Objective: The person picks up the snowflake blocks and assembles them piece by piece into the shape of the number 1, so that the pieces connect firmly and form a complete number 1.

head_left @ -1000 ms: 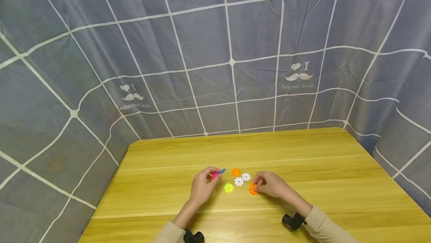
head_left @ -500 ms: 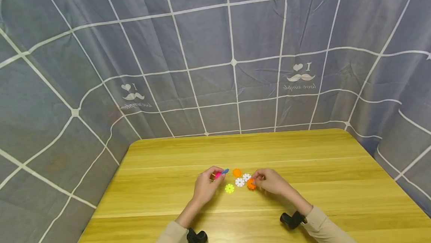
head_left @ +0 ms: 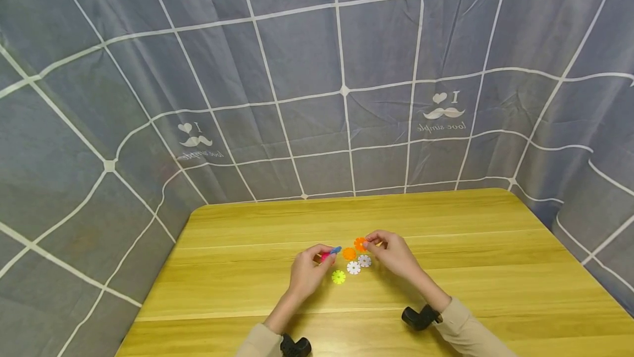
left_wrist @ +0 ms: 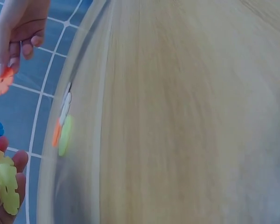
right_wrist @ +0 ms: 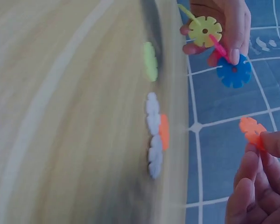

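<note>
My left hand (head_left: 307, 274) grips a small chain of notched plastic discs. In the right wrist view that chain shows a yellow disc (right_wrist: 198, 33), a pink disc (right_wrist: 219, 50) and a blue disc (right_wrist: 234, 72) slotted together, with more yellow at its far end. Between thumb and fingers my right hand (head_left: 394, 252) pinches an orange disc (head_left: 360, 244), held up off the table and apart from the chain. Below and between the hands lie another orange disc (head_left: 349, 254), two white discs (head_left: 354, 268) and a yellow-green disc (head_left: 338, 277).
The wooden table (head_left: 238, 291) has rounded far corners. A grey curtain (head_left: 302, 126) with white grid lines hangs behind it and along both sides. Black wrist cameras (head_left: 420, 317) sit at the sleeve cuffs.
My right hand has lifted the orange disc from beside the white ones and carried it up and to the left. My left hand has shifted slightly right with the chain.
</note>
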The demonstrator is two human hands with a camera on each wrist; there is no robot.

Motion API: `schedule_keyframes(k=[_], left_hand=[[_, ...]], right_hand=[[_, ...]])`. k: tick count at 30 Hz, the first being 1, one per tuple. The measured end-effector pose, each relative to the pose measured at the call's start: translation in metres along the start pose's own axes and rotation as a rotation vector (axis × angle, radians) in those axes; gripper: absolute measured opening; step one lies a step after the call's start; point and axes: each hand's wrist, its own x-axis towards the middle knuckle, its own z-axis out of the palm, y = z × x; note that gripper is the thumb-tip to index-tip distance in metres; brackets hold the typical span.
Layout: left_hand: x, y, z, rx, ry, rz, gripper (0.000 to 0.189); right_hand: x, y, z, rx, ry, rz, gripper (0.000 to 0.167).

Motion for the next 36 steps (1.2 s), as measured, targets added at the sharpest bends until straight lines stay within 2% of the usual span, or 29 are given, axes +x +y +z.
schedule_keyframes(k=[12,24,29,36], left_hand=[[0.003,0.002,0.006,-0.049,0.009,-0.018,0.014],[0.002,0.005,0.010,-0.080,-0.016,-0.006,0.015],[0.003,0.005,0.010,-0.099,-0.013,0.020,0.016],[0.003,0.004,0.010,-0.129,-0.020,0.015,0.014]], right_hand=[[0.005,-0.012,0.004,0.111,-0.031,0.000,0.021],[0.006,-0.018,0.007,0.113,-0.043,0.000,0.021],[0.008,-0.019,0.007,0.081,-0.028,-0.006,0.019],[0.008,-0.019,0.009,0.050,-0.021,0.002,0.016]])
